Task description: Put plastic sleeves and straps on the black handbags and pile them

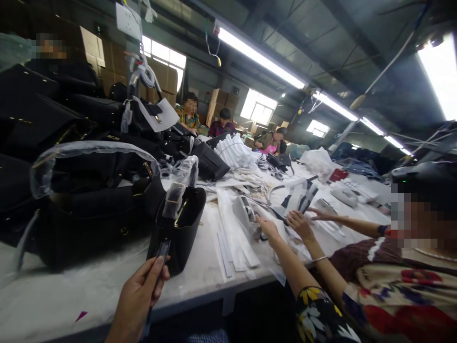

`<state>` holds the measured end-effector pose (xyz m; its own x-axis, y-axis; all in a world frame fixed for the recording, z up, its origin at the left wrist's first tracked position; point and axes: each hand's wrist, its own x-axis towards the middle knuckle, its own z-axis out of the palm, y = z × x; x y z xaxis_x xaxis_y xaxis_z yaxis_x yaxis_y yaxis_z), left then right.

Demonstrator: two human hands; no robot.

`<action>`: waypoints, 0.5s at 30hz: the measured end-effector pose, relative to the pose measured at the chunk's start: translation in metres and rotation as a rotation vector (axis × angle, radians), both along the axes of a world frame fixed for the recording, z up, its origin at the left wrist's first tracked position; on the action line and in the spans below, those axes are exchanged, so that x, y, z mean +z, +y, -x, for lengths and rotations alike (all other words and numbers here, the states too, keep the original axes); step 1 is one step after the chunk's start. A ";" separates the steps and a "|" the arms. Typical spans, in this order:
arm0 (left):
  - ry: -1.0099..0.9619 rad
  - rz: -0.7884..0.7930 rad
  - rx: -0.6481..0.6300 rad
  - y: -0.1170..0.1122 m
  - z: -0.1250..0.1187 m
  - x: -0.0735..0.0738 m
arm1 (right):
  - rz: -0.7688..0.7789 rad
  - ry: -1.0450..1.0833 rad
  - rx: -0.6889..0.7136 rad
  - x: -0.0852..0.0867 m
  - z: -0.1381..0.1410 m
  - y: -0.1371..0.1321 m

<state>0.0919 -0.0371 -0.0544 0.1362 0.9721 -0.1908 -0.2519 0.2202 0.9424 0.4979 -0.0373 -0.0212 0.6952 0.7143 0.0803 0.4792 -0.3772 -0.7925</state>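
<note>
My left hand [143, 288] is closed round a dark strap [163, 248] that runs up the side of a black handbag [191, 228]. This bag stands tilted, its top open, with clear plastic film [174, 201] round the handle fitting. My right hand [269, 230], in a black flowered sleeve, reaches across the table with fingers closed at the edge of a grey-white curled piece [244, 214]; its exact kind is unclear. To the left sits a larger black handbag [96, 228] whose arched handle is film-wrapped. White flat strips [233, 233] lie between my hands.
Black bags are piled [32, 114] at the left. A co-worker's hands [302, 226] handle a black-and-white piece close to my right hand. Loose white strips and padding [235, 152] cover the table's middle. The table's front edge [214, 297] runs below; other people sit across.
</note>
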 end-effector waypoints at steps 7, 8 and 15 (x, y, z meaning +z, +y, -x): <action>0.053 -0.002 -0.003 -0.001 0.002 0.000 | 0.026 0.276 -0.037 -0.013 -0.016 0.015; 0.058 0.000 -0.002 -0.001 0.002 0.000 | 0.026 0.305 -0.034 -0.012 -0.017 0.017; 0.083 0.016 0.012 -0.001 0.003 0.002 | -0.189 0.403 0.015 0.010 -0.013 0.006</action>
